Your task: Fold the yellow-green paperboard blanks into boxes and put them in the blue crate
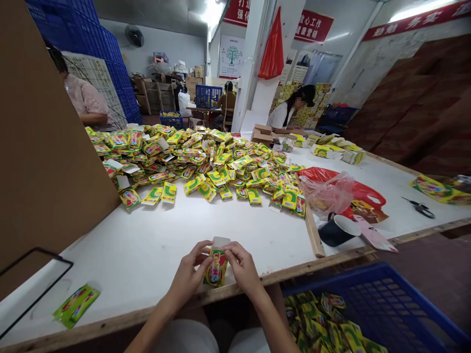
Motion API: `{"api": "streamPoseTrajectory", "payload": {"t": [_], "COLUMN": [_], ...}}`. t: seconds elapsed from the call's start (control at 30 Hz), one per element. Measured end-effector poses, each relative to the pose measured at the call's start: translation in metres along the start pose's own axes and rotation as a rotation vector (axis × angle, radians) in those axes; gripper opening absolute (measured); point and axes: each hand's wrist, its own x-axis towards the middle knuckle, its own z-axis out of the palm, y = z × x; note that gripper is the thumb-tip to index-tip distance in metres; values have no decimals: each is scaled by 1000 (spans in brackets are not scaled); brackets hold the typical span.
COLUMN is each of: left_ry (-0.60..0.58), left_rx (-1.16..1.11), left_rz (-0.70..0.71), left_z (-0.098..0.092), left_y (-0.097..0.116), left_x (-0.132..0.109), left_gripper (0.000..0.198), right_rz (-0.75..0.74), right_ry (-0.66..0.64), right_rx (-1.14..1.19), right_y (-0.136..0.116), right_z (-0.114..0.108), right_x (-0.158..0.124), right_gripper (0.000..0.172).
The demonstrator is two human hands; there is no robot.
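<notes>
Upright near the table's front edge is a small yellow-green printed carton point(218, 267), its pale top flap standing up. My left hand point(193, 267) grips its left side, fingers curled behind and thumb on the front. At the upper right corner, my right hand point(241, 264) pinches the carton near the flap. Whether anything is inside the carton cannot be seen. Beyond my hands spreads a large heap of similar small cartons point(206, 157), some with white flaps open. A flat green packet point(76, 305) lies on the table to the left.
A blue basket point(397, 294) of packets stands below the table at right. A wooden strip point(312, 230) divides the tabletop; beyond it are a dark cup point(336, 231), plastic bags point(327, 191) and scissors point(419, 208). A large cardboard sheet point(47, 147) blocks the left. Several people sit farther back.
</notes>
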Motion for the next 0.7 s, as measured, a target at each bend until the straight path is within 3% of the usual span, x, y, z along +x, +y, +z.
{"api": "streamPoseTrajectory", "payload": {"t": [0.1, 0.17, 0.27, 0.4, 0.5, 0.7], "left_ry": [-12, 46, 148, 166, 210, 268], "left_rx": [65, 59, -36, 55, 145, 15], "left_rz": [35, 81, 113, 121, 140, 24], "left_z": [-5, -6, -5, -2, 0, 0], "left_y": [-2, -4, -7, -2, 5, 6], "left_x": [1, 1, 0, -4, -8, -2], "left_gripper": [23, 18, 19, 12, 11, 16], "right_rz": [0, 28, 35, -37, -68, -3], "right_ry": [9, 40, 71, -10, -35, -13], "right_rx": [1, 42, 79, -38, -71, -122], "right_y": [1, 3, 4, -4, -10, -19], "right_z": [5, 11, 17, 15, 13, 17], "right_x": [4, 5, 5, 1, 0, 10], "right_gripper": [18, 15, 28, 12, 13, 13]}}
